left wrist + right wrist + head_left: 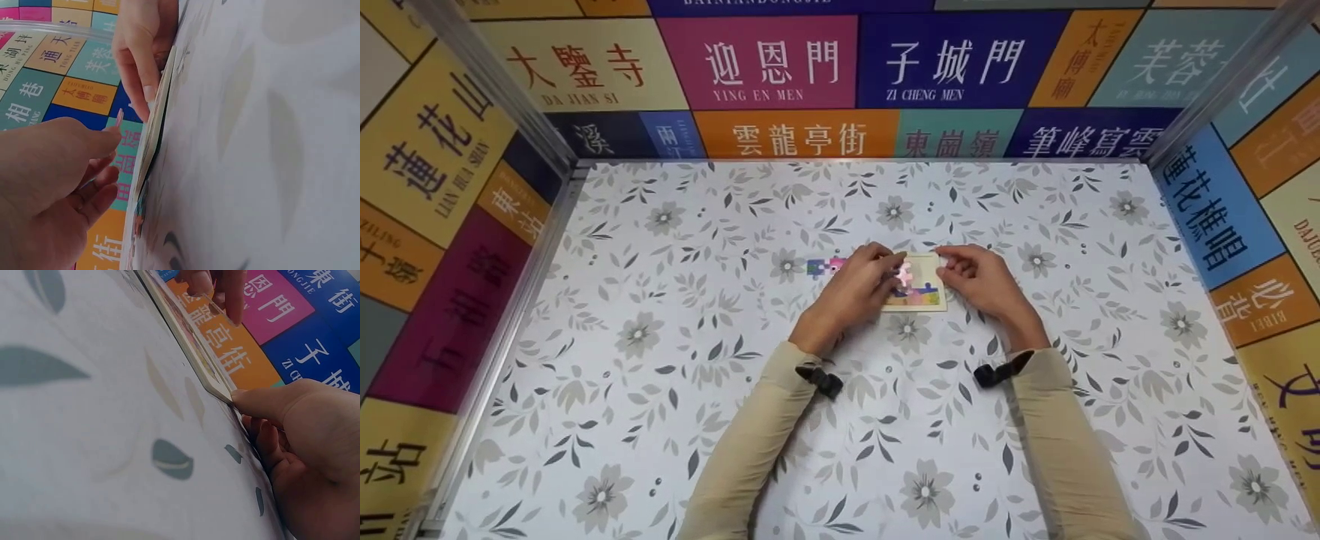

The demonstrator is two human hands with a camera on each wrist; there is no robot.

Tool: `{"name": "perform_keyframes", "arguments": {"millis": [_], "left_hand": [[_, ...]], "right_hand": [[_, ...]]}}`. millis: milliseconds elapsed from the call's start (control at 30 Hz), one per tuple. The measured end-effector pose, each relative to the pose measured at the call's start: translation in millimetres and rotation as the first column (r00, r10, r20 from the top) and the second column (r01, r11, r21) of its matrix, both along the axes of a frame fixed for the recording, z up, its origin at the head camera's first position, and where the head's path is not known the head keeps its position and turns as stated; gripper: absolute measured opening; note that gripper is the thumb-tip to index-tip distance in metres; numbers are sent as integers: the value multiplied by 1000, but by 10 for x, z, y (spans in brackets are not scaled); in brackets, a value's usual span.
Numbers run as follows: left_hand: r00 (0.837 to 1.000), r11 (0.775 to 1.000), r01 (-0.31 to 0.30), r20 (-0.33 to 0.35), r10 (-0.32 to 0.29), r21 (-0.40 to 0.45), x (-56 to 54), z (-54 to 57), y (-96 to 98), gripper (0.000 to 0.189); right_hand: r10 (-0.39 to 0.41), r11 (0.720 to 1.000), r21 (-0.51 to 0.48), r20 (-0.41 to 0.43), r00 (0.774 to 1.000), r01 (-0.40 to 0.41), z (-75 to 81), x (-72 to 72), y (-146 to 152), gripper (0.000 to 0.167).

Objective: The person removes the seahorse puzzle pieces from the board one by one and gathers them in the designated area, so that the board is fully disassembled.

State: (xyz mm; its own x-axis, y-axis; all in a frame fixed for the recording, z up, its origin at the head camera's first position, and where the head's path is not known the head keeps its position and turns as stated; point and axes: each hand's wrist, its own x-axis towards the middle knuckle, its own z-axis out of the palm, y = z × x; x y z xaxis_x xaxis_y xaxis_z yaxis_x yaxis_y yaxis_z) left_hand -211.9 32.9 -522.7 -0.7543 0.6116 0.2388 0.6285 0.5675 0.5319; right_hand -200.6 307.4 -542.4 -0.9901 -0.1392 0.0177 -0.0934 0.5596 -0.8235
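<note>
Clock laid over the head view, tray at centre, twelve toward the far wall.

White tabletop (585,420) with grey flower-and-leaf print, reaching out at every hour; walls of coloured panels (780,60), lettered in Chinese characters and Latin script, at twelve, nine and three; silvery corner posts (510,86) at ten and two.

Beige sleeves (742,450), one between seven and eight, one near five; left hand (861,286) at nine, bent over the tray's left part; grasping a pink piece between thumb and fingertips, other fingers loosely bent; right hand (984,281) at three; grasping the tray's edge between one and three, by thumb and forefinger, with remaining fingers curled in.

Tray (928,268), pale and shallow, on the tabletop between both hands; partly behind the left; whether wholly flat, cannot tell; bare board toward one.

Black wrist straps (822,381), one between seven and eight, one between four and five; set pieces (924,297) in purple, yellow and blue along the tray's six o'clock side; loose pieces (817,267), blue and pink, out at nine, just beside the left hand and partly hidden by it.

Pink piece (904,274), smallest item, toward ten over the tray; edge-on in the left wrist view, apart from the board.
</note>
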Motion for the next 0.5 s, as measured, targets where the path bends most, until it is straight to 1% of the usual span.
{"name": "perform_keyframes", "arguments": {"millis": [133, 233, 500], "left_hand": [[1000, 999, -18, 8, 18, 26, -27, 19, -138, 43], [999, 999, -33, 3, 32, 29, -54, 38, -246, 42], [998, 996, -59, 8, 59, 59, -96, 67, -487, 41]], "right_hand": [[-5, 1000, 1, 8, 1000, 5, -18, -6, -8, 39], [-7, 1000, 5, 13, 1000, 7, -19, -5, -14, 39], [-4, 1000, 11, 0, 1000, 4, 2, 10, -6, 40]]}}
